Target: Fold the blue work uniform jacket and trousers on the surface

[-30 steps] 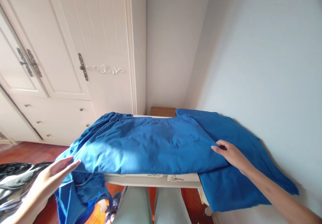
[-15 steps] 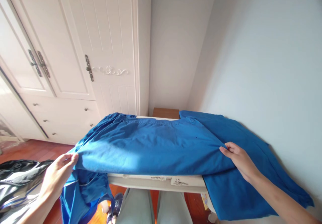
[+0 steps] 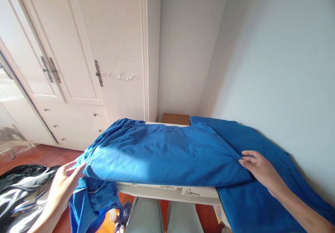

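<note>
A blue garment with a gathered waistband along its far edge lies spread over a white table. My left hand is at its left edge, fingers apart and touching the cloth. At the right edge my right hand has its thumb and fingers parted beside the fabric. More blue cloth spreads under and beyond the right hand, over the right side. Below my left hand, blue cloth hangs down from the table.
A white wardrobe stands behind on the left, a pale wall on the right. A brown wooden surface shows behind the table. Dark and striped fabric lies at the lower left.
Both hands have loosened from the garment's edges, their fingers now parted. The cloth lies slacker at both sides. The view has shifted slightly to the left.
</note>
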Available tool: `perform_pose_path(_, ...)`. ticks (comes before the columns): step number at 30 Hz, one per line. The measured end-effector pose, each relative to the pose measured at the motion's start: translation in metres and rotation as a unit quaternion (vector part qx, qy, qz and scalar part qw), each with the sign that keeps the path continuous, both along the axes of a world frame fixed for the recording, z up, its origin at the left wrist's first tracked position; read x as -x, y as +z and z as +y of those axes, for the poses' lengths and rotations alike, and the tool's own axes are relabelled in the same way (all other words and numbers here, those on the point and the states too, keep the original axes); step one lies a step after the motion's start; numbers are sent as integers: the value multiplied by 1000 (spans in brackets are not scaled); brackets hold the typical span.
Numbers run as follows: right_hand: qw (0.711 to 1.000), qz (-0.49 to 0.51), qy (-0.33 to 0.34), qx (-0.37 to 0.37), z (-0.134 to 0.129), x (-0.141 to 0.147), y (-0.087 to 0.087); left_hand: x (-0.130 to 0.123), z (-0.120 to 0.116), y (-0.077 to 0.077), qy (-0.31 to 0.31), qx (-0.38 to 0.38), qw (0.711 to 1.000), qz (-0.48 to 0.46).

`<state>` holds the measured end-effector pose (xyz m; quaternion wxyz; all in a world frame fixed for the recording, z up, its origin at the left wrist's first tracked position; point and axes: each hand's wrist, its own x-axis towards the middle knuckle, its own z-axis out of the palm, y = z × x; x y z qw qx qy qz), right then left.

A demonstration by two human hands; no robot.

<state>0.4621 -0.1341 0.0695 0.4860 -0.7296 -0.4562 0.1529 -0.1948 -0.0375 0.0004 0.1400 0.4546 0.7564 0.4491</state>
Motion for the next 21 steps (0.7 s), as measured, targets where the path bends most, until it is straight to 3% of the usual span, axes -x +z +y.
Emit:
perform_pose_path(2, 997, -62, -28, -41, -10, 3, 2, -1, -15, -15, 11, -10, 981, -192)
perform_pose_path(4, 994, -92, -34, -54, -24, 16, 1, -13, -32, -27, -32, 6, 940, -339)
perform_pose_path(6, 999, -45, 26, -10, -42, 41, -7, -37, -48, -29, -74, 49, 893, -442)
perform_pose_path(8, 984, 59, 146, 86, -58, 75, -25, -68, -58, -17, -133, 52, 849, -509)
perform_pose_path(9, 959, 108, 219, 143, -64, 94, -37, -85, -61, -8, -140, 52, 833, -533)
perform_pose_path(12, 908, 205, 322, 174, -69, 147, -76, -124, -59, 25, -109, 56, 791, -599)
perform_pose_path(16, 857, 333, 353, 175, -43, 207, -106, -148, -47, 50, -141, 73, 751, -641)
perform_pose_path(21, 798, 473, 356, 117, -1, 282, -105, -165, -33, 66, -105, 56, 743, -658)
